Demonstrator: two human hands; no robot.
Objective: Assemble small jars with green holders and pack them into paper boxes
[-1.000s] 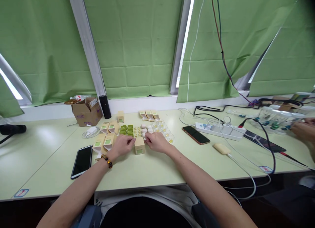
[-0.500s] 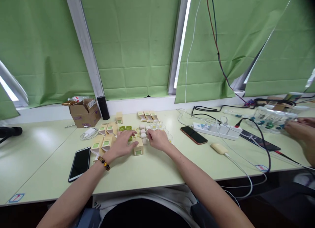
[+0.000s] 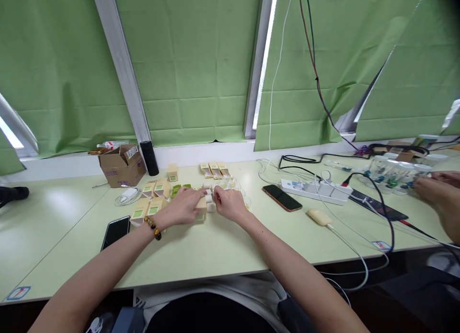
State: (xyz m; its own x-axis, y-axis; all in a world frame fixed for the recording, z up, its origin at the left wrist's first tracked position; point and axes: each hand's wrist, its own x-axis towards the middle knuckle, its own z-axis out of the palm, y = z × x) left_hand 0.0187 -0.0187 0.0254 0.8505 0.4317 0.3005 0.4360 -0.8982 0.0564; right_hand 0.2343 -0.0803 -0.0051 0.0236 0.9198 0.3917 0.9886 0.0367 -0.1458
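Note:
My left hand (image 3: pixel 185 206), a bead bracelet at its wrist, lies over a small tan box (image 3: pixel 201 209) with a green label, fingers curled around it. My right hand (image 3: pixel 229 202) sits just to the right, fingertips pinched on a small white piece (image 3: pixel 209 199) beside the box. Behind the hands lie green inserts (image 3: pixel 177 189), several small white pieces and clear plastic shells (image 3: pixel 232 183). More tan boxes (image 3: pixel 151 206) stand left of my left hand, and others (image 3: pixel 214 169) lie near the window sill.
A black phone (image 3: pixel 115 232) lies at the left, a cardboard carton (image 3: pixel 121 165) and black cylinder (image 3: pixel 149 158) behind. To the right are a second phone (image 3: pixel 282 198), a power strip (image 3: pixel 316 189) with cables, and another person's hands (image 3: pixel 436 194) by clear jars.
My left hand has slid right from the green inserts onto the tan box, covering it. My right hand has edged slightly toward the white pieces. The view has shifted a little.

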